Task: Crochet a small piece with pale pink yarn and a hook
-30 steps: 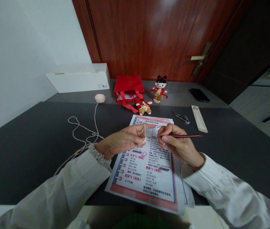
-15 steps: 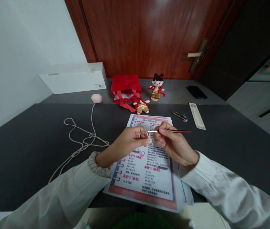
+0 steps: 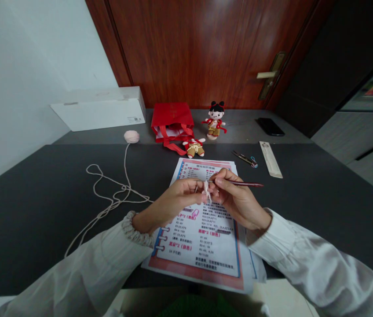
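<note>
Pale pink yarn [image 3: 206, 190] is pinched between the thumb and fingers of my left hand [image 3: 183, 196], with a short tail hanging down. My right hand [image 3: 235, 191] grips a crochet hook [image 3: 250, 184] with a dark red handle; its metal tip meets the yarn at my left fingertips. Both hands are close together above a printed pattern sheet [image 3: 202, 259]. Loose yarn [image 3: 115, 202] lies in loops left of my hands and leads back to a small pink yarn ball [image 3: 131, 136].
Behind the sheet are a red gift bag [image 3: 173, 114], a headless crocheted doll body [image 3: 194, 147] and a finished crocheted doll [image 3: 215, 121]. Thread snips [image 3: 246, 159], a flat pale packet [image 3: 270, 159] and a black phone [image 3: 270, 127] lie right. A white box [image 3: 100, 108] stands back left.
My right hand has moved slightly left, closer to my left hand. The hook's tip is now in at the yarn, with less of its metal shaft showing.
</note>
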